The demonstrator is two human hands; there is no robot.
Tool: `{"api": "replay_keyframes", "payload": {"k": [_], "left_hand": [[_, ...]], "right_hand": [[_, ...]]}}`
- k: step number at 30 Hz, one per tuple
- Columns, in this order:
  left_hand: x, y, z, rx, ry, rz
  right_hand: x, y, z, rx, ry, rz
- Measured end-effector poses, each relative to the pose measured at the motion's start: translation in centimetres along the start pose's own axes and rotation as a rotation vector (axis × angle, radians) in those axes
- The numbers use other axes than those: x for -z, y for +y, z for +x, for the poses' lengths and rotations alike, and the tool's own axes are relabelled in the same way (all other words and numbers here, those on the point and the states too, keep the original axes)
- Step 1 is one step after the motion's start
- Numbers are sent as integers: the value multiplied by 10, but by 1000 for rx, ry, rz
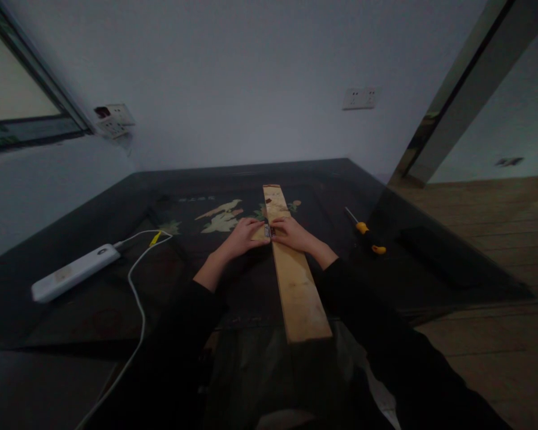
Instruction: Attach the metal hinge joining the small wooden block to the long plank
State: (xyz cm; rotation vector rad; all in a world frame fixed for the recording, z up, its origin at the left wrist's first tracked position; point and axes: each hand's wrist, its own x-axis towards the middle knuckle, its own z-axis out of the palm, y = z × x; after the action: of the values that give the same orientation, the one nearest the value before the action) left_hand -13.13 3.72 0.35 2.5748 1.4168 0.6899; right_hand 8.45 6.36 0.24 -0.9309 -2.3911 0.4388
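Plank: I am working over a pale wooden plank [296, 280] that is lying lengthwise on the dark table [116, 298], its near end jutting past the table edge toward me.
Metal piece: a small metal piece [267, 230] is sitting on the plank's left edge, about a third of the way down from its far end; it is too small for me to name.
Left hand: my left hand [243, 237] is lying flat just left of the plank, fingertips pressing on the metal piece.
Right hand: my right hand [295, 234] is resting across the plank, fingertips meeting the same piece from the right.
Hands together: both are drawn close, nearly touching, pinching at that piece rather than wrapping around anything.
Screwdriver: a yellow-handled screwdriver [366, 230] is lying untouched on the table, right of the plank.
Power bank: a white power bank [75, 272] with a white cable [137, 298] is lying well left of the plank.
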Motion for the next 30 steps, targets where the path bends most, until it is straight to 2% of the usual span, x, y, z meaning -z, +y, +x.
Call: {"api": "replay_keyframes", "payload": {"k": [7, 16, 21, 30], "left_hand": [[-1, -3, -1, -21, 10, 1], [-3, -5, -1, 19, 11, -66], [-2, -4, 0, 26, -14, -122], [-2, -3, 0, 29, 17, -139]], "right_hand": [[-3, -4, -1, 15, 45, 60], [-6, -6, 0, 64, 31, 121], [-8, -9, -1, 50, 40, 108], [-9, -15, -3, 17, 67, 70]]}}
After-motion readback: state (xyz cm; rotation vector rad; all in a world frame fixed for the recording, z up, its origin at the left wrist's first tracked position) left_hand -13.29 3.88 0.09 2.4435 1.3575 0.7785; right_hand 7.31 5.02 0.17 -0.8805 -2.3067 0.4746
